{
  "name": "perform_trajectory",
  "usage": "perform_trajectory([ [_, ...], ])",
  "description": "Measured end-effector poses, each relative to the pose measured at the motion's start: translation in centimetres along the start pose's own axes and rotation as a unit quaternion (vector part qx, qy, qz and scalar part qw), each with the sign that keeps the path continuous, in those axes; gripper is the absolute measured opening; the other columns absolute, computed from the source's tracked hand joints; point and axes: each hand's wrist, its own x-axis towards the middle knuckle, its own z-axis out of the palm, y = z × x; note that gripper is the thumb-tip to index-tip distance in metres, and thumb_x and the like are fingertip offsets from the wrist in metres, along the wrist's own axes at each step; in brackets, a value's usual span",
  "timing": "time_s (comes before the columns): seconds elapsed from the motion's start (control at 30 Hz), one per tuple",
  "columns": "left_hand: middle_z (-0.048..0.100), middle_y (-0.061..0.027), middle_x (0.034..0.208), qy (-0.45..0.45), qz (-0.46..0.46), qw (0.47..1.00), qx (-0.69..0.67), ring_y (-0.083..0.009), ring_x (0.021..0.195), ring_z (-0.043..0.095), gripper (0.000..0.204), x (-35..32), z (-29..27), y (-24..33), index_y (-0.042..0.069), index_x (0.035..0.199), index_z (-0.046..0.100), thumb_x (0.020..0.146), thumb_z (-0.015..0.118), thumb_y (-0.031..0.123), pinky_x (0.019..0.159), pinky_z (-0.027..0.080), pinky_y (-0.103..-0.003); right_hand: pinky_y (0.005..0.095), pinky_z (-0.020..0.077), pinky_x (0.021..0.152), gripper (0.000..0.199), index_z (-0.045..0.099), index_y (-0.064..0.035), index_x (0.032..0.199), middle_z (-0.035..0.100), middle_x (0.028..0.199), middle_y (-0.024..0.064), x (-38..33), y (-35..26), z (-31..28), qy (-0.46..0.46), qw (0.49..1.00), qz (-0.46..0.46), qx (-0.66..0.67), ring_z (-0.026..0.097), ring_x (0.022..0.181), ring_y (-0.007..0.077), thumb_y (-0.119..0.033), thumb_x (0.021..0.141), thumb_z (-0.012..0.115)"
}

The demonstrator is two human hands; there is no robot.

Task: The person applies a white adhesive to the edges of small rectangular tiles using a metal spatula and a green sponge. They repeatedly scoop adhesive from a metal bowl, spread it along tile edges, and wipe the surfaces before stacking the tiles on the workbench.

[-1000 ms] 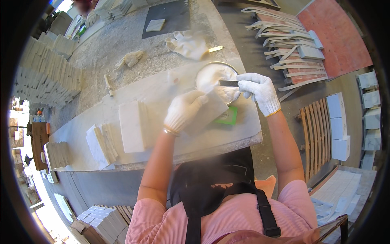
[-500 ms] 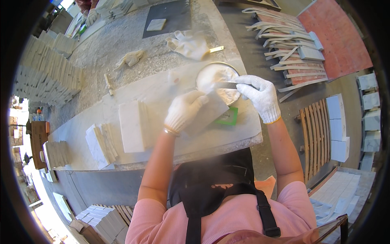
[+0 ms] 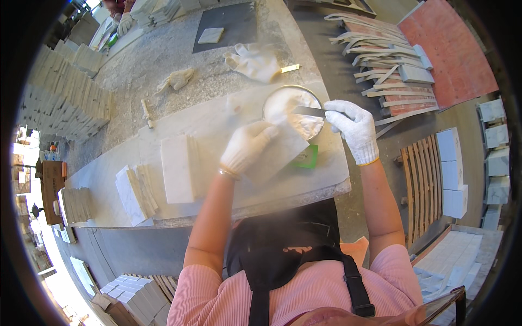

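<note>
White knit gloves cover both hands. My left hand (image 3: 247,145) is closed on the upper left edge of a pale stone tile (image 3: 280,155), held tilted over the table. In my right hand (image 3: 353,127), pinched between thumb and fingers, is a flat metal scraper (image 3: 309,111). Its blade reaches over a round tin (image 3: 265,103) of white paste (image 3: 285,103). The tile's near right corner overlaps the tin's lower side. Partly under the tile lies a green block (image 3: 309,156).
Stone tiles (image 3: 176,168) stand in groups to my left, with a tall stack (image 3: 65,95) behind. Beyond the tin lie a spare glove (image 3: 253,64), a yellow-handled tool (image 3: 290,68) and a crumpled cloth (image 3: 175,80). Another person's gloved hand (image 3: 124,23) shows far left. Pallets (image 3: 424,185) stand right.
My right hand and the scraper have shifted slightly right. The blade now sits farther from my left hand, over the tin. My left hand holds the tile almost in place.
</note>
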Motion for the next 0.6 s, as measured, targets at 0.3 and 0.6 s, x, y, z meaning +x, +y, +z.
perform_trajectory([
  [0.3,0.077,-0.0147,0.1,0.008,0.003,1.0,0.018,-0.0227,0.091,0.07,0.032,-0.1,0.3,0.3,0.001,0.111,0.076,0.099,0.067,0.029,0.087,0.054,-0.036,0.02,0.0399,0.054,0.022,0.079,-0.0047,0.113,0.074,0.085,-0.0004,-0.3,-0.2,1.0,-0.035,0.995,0.062,0.067,0.059,0.063,0.0034,-0.012,0.092,0.076],
  [0.6,0.076,-0.017,0.105,0.008,-0.004,0.999,0.038,-0.0295,0.095,0.072,0.034,-0.3,0.1,0.4,0.002,0.11,0.077,0.099,0.066,0.032,0.088,0.054,-0.038,0.0197,0.0401,0.055,0.021,0.079,-0.0031,0.111,0.072,0.083,0.0002,-0.1,0.4,-0.4,-0.027,0.995,0.081,0.043,0.058,0.063,0.004,-0.011,0.092,0.074],
])
